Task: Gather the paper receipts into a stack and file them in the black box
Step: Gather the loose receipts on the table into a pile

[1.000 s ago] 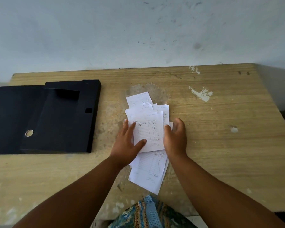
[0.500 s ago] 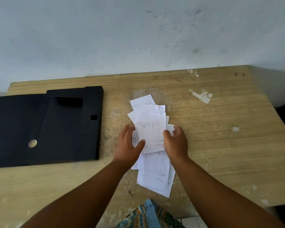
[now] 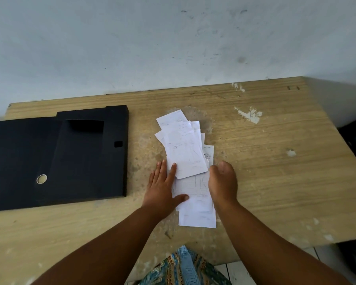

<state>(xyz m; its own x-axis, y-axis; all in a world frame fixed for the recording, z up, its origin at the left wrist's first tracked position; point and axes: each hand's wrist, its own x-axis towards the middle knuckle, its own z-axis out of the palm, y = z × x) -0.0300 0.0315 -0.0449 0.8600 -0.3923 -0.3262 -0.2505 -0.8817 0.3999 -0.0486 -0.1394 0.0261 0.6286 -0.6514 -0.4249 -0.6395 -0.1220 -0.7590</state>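
Note:
A loose pile of white paper receipts (image 3: 185,153) lies fanned out on the middle of the wooden table (image 3: 275,182), running from far to near. My left hand (image 3: 162,188) lies flat along the pile's left edge, fingers apart, with the index finger and thumb resting on top of the sheets. My right hand (image 3: 222,182) stands against the pile's right edge with its fingers curled down and their tips hidden. The black box (image 3: 86,161) lies flat and open to the left of the pile, apart from it.
The box's open flap (image 3: 19,161) reaches the left edge of the view. A pale wall stands directly behind the table. White paint flecks (image 3: 250,116) mark the tabletop at the back right. Patterned cloth (image 3: 183,268) shows below the near table edge.
My hands have slid nearer along the pile's sides. The left hand has flattened onto the sheets, and the top receipt now lies tilted. The view has shifted slightly.

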